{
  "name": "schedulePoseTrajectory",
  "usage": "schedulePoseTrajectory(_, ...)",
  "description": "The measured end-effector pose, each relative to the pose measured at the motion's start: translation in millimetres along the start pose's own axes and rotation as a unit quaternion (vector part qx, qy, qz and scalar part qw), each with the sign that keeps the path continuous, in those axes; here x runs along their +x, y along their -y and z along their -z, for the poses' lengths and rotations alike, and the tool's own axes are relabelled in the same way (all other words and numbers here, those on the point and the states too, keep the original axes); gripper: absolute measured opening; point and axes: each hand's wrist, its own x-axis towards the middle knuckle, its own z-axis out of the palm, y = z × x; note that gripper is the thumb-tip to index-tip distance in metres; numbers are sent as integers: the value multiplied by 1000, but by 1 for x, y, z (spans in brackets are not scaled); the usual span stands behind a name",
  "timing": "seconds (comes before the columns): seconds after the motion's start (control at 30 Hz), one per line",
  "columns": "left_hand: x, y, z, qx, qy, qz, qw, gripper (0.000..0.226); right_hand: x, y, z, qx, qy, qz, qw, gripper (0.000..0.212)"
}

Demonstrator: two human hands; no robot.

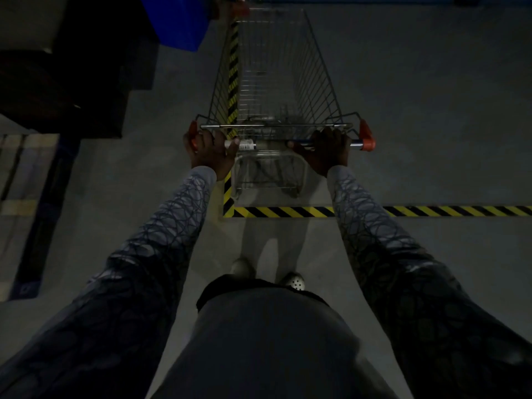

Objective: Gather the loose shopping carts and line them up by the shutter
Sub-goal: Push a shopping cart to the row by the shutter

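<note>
Cart (273, 67) sits dead ahead of me, long axis fwd along hazard tape (232, 82). My L hand (207, 149) & R hand (328, 151) both curled round handle bar (246, 145), equally near.

The wire cart (276, 67) fills the lane straight ahead of the person; the left hand (207, 151) and right hand (328, 151) grip the ends of its handle bar (270, 145), and the stretch of bar between them shows bare; right of the cart, grey floor (431, 110) runs wide to the frame edge, crossed only by flat striped tape (288, 212); on the left the passage is narrower, hemmed by a blue container (178, 21) near the cart's front corner, a dark stack of boxes (72, 82) and a pallet (26, 197) nearer the person; what stands beyond the cart's nose is too dim to tell.
</note>
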Motion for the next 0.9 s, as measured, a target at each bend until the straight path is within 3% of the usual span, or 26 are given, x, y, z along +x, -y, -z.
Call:
schedulePoseTrajectory(0.13,-11,7,0,12,-33,-24,999,67,-18,7,-2,6,-14,-16,1000,107)
schedulePoseTrajectory(0.23,-15,12,-2,10,-106,-39,994,57,-25,10,-4,23,-14,-18,999,99)
schedulePoseTrajectory(0.33,-20,11,1,-36,-72,-27,996,57,-29,9,-6,30,-4,-17,999,91)
schedulePoseTrajectory(0.47,-24,16,-5,-31,-89,-36,995,61,-36,9,-10,33,2,-24,999,100)
schedulePoseTrajectory(0.57,-29,16,-5,-40,-40,-22,998,64,-42,8,-12,41,-6,-26,999,103)
schedulePoseTrajectory(0.73,-35,16,-1,-43,-48,-28,998,68,-47,7,-13,31,-11,-22,999,99)
schedulePoseTrajectory(0.9,-38,15,5,-33,4,-18,999,70,-52,7,-9,22,-20,-19,999,105)
